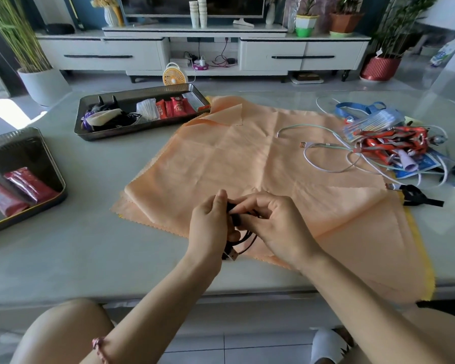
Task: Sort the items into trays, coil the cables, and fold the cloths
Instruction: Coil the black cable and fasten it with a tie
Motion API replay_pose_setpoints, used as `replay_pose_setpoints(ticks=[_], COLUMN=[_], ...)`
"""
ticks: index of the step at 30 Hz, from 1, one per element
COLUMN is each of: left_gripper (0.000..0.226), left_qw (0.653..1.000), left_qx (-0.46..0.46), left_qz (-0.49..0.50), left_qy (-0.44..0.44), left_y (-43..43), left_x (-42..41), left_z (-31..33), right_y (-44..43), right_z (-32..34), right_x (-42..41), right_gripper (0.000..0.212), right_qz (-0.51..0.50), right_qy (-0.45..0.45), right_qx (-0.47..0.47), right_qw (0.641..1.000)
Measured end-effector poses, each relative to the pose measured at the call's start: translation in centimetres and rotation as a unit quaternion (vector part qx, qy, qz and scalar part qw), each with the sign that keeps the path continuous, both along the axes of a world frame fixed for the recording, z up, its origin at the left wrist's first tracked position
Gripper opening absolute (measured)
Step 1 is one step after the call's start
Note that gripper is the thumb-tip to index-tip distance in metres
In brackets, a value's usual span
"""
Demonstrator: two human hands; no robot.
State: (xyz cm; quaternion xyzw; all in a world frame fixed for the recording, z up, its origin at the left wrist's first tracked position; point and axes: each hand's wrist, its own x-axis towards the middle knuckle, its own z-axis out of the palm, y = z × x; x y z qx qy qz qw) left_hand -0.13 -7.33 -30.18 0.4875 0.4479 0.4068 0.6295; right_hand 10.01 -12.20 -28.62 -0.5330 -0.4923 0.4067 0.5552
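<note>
A black cable (243, 239) is bundled in loops between my hands, just above the near part of the orange cloth (260, 164). My left hand (209, 227) grips the bundle from the left, and a USB plug sticks out below it. My right hand (276, 224) pinches the cable's upper part from the right. White and pale green cables (326, 153) lie loose on the cloth's right side. A heap of red and blue lanyards (389, 140) lies past them. A yellow cloth (420, 248) shows under the orange cloth's right edge.
A dark tray (95, 132) at the back left holds red packets, a white packet and dark items. A second tray (61, 179) at the left edge holds red packets. A black strap (418, 197) lies at the right. The table's front edge runs just below my wrists.
</note>
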Motion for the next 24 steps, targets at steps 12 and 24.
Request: replay_pose_setpoints(ticks=[12, 24], left_gripper=[0.041, 0.037], left_qw=[0.992, 0.963], left_qx=[0.103, 0.23], left_qz=[0.009, 0.03], left_qy=[0.074, 0.138], left_y=[0.1, -0.5], left_x=[0.0, 0.1], left_z=[-0.1, 0.0], right_y=[0.3, 0.9], right_z=[0.2, -0.1], right_x=[0.8, 1.7], right_gripper=[0.016, 0.023], right_qz=[-0.009, 0.006], right_qy=[-0.181, -0.238], right_qx=[0.003, -0.008], right_qw=[0.983, 0.971])
